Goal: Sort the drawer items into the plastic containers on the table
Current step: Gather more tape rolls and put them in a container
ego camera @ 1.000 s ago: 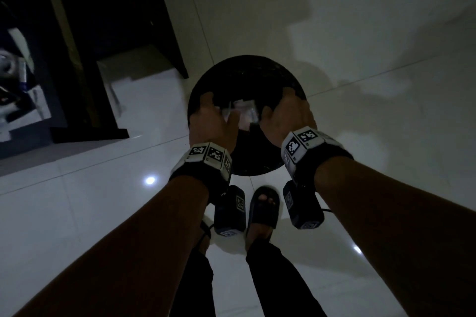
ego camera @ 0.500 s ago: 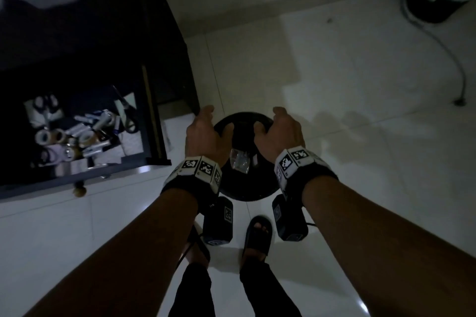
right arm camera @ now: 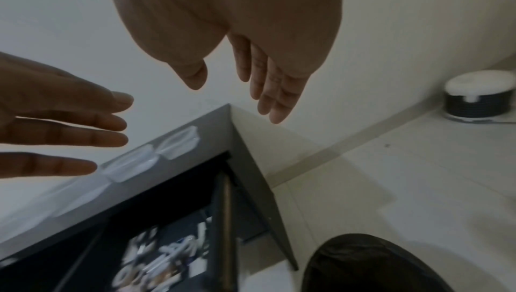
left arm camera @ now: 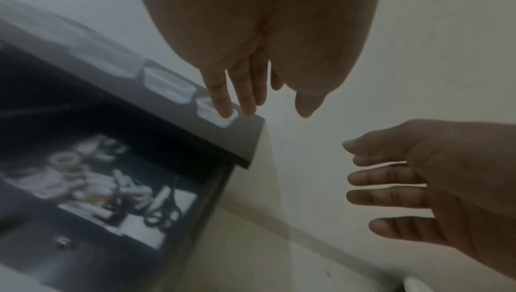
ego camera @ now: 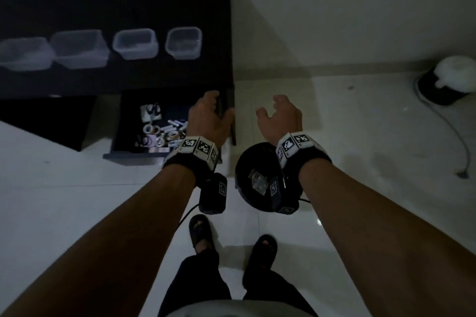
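Note:
Several clear plastic containers (ego camera: 135, 44) stand in a row on the black table (ego camera: 116, 8). Below its right end the drawer (ego camera: 128, 156) is pulled out, holding tape rolls (ego camera: 152, 136), scissors (left arm camera: 164, 210) and small white cylinders. My left hand (ego camera: 211, 110) hovers over the drawer's right side, fingers straight and empty. My right hand (ego camera: 275, 110) floats beside it over the floor, fingers loosely spread and holding nothing. In the left wrist view the left fingers (left arm camera: 245, 98) point at the table's corner.
A round black bin (ego camera: 247, 167) sits on the white tile floor under my right wrist, with a clear wrapper (ego camera: 257, 180) inside. A black and white appliance (ego camera: 450, 80) with a cord stands at the far right wall. My sandalled feet (ego camera: 201, 234) are below.
Both hands let go of the black bin's rim and rose toward the drawer. The view lifted from the bin to the table and its containers.

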